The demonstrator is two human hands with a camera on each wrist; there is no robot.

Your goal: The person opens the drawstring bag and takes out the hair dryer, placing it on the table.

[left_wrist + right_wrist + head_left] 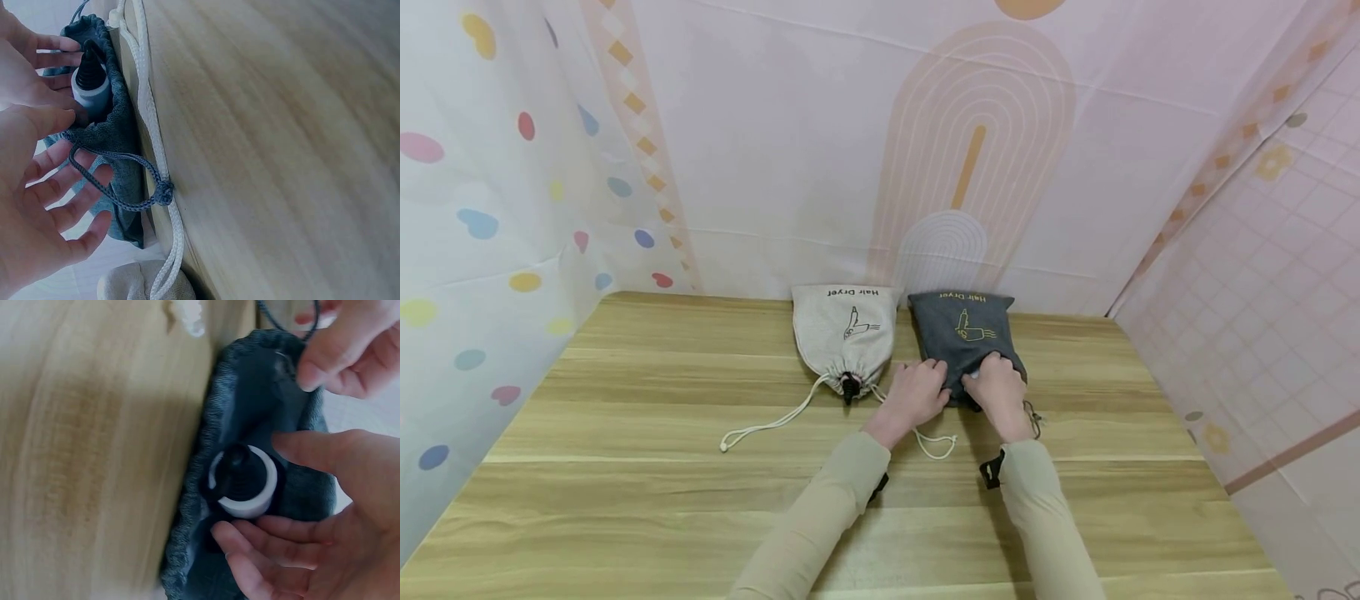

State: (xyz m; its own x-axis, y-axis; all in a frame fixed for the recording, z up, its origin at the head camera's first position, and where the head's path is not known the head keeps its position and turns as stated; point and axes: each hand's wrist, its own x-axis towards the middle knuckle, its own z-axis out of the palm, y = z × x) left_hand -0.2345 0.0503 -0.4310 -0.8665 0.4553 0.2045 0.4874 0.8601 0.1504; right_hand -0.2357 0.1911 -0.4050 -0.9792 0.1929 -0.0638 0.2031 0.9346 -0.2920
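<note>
A dark grey drawstring bag (938,329), printed "Hair Dryer", lies flat at the table's back with its mouth toward me. Inside the mouth sits a hair dryer (257,499), of which only the pale handle end and black cord sleeve show. My left hand (919,390) pinches the rim of the bag between thumb and fingers. At the opening, my right hand (998,390) has its thumb on one side of the handle and its fairly straight fingers on the other. The bag hides the rest of the dryer.
A beige drawstring bag (820,333), also printed "Hair Dryer", lies left of the grey one, cinched by a black toggle (850,387). Its white cords (775,423) trail over the wooden table (647,467). Patterned cloth (760,167) hangs behind and at both sides.
</note>
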